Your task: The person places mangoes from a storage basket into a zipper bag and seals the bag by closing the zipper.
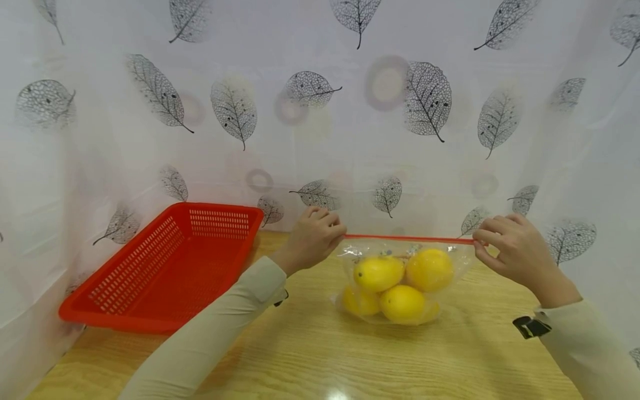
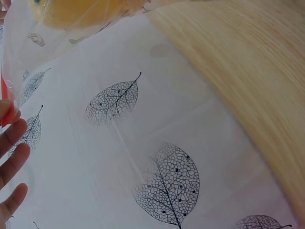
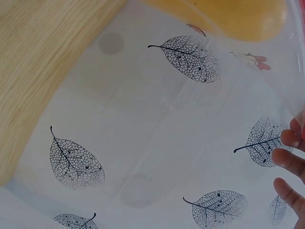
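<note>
Both hands hold a clear zip bag (image 1: pixel 400 266) of lemons (image 1: pixel 395 283) up by its red seal strip (image 1: pixel 407 239), which runs taut and level between them. The left hand (image 1: pixel 315 236) pinches the strip's left end with curled fingers, and the right hand (image 1: pixel 505 244) pinches the right end the same way, so the bag hangs between the two hands with its bottom resting on the desk (image 1: pixel 350 355). Four lemons appear to be inside, piled below the strip and nearer the right hand than the left. The step in hand looks like work at the bag's mouth, either parting the seal or pressing it closed; the pictures do not show whether the strip is sealed. Either way the next move would call for keeping a firm pinch at both ends while the fingers work along the strip, since the fruit's weight pulls the plastic downward. To the left of the left hand, just beyond its forearm, a red perforated basket (image 1: pixel 165 272) lies on the desk with nothing visible in it. A leaf-printed curtain (image 1: pixel 320 111) closes in the space right behind both hands, leaving little room beyond them. In the wrist views the fingers (image 2: pixel 12 157) show only at the frame edges against the curtain.
</note>
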Action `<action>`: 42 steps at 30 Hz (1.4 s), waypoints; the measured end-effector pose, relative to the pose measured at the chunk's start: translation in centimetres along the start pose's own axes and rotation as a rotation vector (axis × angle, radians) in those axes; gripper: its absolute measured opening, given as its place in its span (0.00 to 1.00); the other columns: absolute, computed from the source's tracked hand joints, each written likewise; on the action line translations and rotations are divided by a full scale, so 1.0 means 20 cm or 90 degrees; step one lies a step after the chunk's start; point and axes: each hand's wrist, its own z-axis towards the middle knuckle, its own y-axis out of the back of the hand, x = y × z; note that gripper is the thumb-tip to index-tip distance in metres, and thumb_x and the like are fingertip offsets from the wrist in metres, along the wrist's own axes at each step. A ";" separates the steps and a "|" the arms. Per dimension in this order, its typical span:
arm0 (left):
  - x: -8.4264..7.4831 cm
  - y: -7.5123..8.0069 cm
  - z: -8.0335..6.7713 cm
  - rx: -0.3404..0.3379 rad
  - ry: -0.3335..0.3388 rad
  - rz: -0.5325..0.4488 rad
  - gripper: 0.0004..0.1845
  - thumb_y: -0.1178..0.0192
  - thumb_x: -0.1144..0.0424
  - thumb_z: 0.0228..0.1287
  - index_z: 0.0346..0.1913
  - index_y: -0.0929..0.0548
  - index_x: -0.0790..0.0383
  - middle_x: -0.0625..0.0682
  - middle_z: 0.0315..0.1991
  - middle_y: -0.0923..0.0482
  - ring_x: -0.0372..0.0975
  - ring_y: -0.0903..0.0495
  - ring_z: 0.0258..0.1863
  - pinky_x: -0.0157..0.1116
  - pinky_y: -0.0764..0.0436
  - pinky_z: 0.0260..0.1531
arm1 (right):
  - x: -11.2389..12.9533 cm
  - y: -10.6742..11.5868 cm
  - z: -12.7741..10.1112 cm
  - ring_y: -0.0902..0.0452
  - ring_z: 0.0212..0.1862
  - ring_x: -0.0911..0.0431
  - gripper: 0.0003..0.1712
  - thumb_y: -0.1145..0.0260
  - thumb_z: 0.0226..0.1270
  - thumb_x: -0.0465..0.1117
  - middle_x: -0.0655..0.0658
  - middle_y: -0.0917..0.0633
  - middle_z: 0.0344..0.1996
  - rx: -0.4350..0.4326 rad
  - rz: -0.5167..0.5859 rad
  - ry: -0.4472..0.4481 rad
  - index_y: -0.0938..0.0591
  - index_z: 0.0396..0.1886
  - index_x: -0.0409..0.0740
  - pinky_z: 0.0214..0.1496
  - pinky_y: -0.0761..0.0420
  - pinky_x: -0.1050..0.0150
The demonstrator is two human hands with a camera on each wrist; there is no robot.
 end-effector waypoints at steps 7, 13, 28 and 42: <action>0.00 0.00 0.00 0.001 -0.001 0.002 0.06 0.44 0.58 0.65 0.34 0.18 0.50 0.44 0.34 0.21 0.39 0.23 0.38 0.39 0.27 0.51 | 0.01 0.01 0.01 0.25 0.24 0.49 0.28 0.57 0.69 0.51 0.44 0.19 0.20 0.008 0.000 -0.004 0.19 0.20 0.42 0.33 0.30 0.52; 0.00 0.00 0.00 0.001 0.001 0.007 0.06 0.43 0.57 0.64 0.36 0.17 0.51 0.44 0.34 0.21 0.39 0.22 0.39 0.39 0.26 0.51 | 0.01 0.02 0.00 0.25 0.26 0.49 0.26 0.57 0.67 0.50 0.44 0.19 0.20 0.022 0.010 -0.015 0.21 0.18 0.44 0.37 0.30 0.53; -0.02 0.02 -0.02 -0.033 -0.003 -0.002 0.06 0.42 0.57 0.62 0.35 0.17 0.52 0.46 0.33 0.20 0.40 0.21 0.38 0.38 0.25 0.46 | 0.05 0.03 0.00 0.25 0.24 0.51 0.29 0.57 0.67 0.54 0.43 0.17 0.21 0.022 0.049 -0.023 0.20 0.20 0.41 0.37 0.32 0.56; -0.03 0.03 -0.03 -0.034 -0.024 -0.013 0.06 0.42 0.55 0.62 0.32 0.19 0.52 0.45 0.32 0.20 0.39 0.22 0.36 0.38 0.26 0.51 | 0.11 0.01 0.00 0.26 0.25 0.54 0.26 0.55 0.68 0.52 0.50 0.20 0.18 0.020 0.090 0.018 0.21 0.16 0.46 0.39 0.32 0.58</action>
